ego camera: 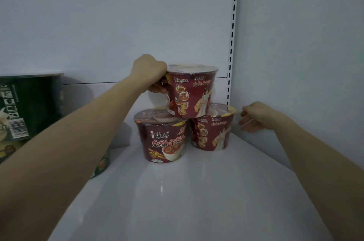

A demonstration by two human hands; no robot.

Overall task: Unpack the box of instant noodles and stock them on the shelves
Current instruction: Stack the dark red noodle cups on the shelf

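Note:
Three dark red instant noodle bowls stand stacked at the back right of the white shelf (177, 191). The top red bowl (192, 91) rests across the lower left red bowl (164, 138) and the lower right red bowl (213, 132). My left hand (152, 74) grips the top bowl at its left rim and side. My right hand (256, 117) hovers just right of the lower right bowl, with loosely curled fingers that hold nothing.
Dark green noodle bowls (25, 106) are stacked at the left of the shelf, partly behind my left forearm. A slotted white upright (232, 39) runs up the back corner, with the right wall (305, 63) close beside the red bowls.

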